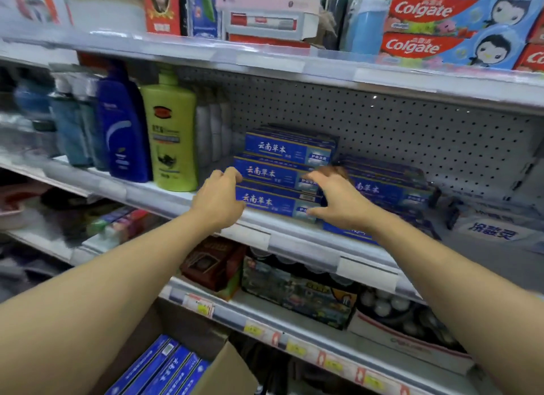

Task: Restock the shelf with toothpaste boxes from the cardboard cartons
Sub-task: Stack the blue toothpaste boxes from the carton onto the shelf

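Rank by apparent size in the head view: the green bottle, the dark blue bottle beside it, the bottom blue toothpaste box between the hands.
1-2. green bottle and dark blue bottle, look alike
3. toothpaste box, partly covered by both hands

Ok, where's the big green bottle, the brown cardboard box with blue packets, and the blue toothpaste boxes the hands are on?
Tall green plastic bottle (172,135): head view, front label.
Brown cardboard carton (226,374): head view, right flap.
Stack of blue toothpaste boxes (276,175): head view, front face of middle box.

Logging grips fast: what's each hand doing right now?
Left hand: fingers curled on left end of the blue toothpaste boxes.
Right hand: fingers curled on their right end.
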A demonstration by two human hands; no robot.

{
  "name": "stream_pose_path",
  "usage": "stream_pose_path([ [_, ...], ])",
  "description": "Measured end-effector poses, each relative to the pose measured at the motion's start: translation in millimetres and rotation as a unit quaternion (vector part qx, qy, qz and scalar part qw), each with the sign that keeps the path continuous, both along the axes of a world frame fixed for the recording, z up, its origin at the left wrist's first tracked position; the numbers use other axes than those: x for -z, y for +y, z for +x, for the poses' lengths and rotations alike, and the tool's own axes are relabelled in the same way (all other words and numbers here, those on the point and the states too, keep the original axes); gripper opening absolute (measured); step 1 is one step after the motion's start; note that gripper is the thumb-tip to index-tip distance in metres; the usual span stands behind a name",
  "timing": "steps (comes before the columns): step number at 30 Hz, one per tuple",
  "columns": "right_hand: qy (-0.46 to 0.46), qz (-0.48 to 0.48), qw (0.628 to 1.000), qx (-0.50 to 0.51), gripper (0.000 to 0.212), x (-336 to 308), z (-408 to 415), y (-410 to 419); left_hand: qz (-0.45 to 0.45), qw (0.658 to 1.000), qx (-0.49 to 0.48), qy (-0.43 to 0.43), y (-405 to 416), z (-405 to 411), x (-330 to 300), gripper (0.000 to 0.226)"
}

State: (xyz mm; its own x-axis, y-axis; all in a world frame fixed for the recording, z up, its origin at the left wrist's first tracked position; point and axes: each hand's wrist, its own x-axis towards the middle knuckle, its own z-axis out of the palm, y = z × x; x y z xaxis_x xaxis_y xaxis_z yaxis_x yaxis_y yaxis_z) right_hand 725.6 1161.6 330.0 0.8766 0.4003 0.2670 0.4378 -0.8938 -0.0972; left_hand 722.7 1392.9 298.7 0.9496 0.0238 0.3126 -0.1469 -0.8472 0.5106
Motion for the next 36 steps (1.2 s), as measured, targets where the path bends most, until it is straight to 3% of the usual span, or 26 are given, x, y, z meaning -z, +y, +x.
stream_pose_path([
  [10,0.075,-0.063,0.987,-0.129,0.07,94,-51,180,0.008,0.991,-0.091,0.099,164,-84,83,0.051],
  [19,0.196,-0.091,0.953,-0.211,0.071,205,-74,284,-0.014,0.954,-0.187,0.233,265,-166,197,0.046],
  [28,0.311,-0.146,0.908,-0.24,0.071,315,-60,332,-0.036,0.896,-0.244,0.368,294,-207,322,0.053],
  [36,0.398,-0.178,0.863,-0.256,0.07,413,-28,337,-0.031,0.855,-0.23,0.463,262,-200,433,0.049],
])
